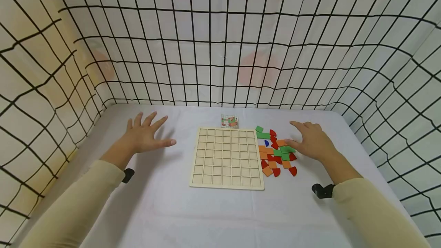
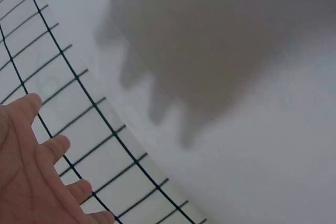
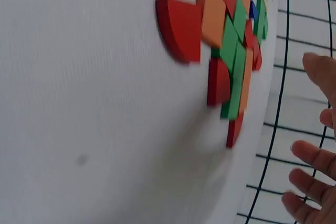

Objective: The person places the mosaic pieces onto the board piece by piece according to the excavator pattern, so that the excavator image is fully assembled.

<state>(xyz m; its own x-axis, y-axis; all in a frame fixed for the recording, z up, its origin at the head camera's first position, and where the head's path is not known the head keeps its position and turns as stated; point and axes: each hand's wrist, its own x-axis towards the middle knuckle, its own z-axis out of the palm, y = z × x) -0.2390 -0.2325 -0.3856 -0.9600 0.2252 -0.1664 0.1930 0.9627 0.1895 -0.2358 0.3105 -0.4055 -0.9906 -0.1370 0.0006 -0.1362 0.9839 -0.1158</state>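
Note:
A square wooden grid board (image 1: 227, 158) lies in the middle of the white table. Beside its right edge is a loose spread of flat pieces: orange squares (image 1: 267, 171), green pieces (image 1: 263, 135), red quarter-round pieces (image 1: 293, 171) and a small blue half-round piece (image 1: 267, 143). My left hand (image 1: 146, 135) hovers left of the board with its fingers spread, holding nothing. On the other side my right hand (image 1: 311, 139) is held just right of the pieces, fingers extended and nothing in its grasp. In the right wrist view, its fingers (image 3: 310, 182) appear apart from the pieces.
A small card (image 1: 229, 121) with a coloured pattern lies behind the board's far edge. Black wire mesh (image 1: 193, 53) encloses the table at the back and both sides. White cloth (image 1: 206, 217) covers the tabletop.

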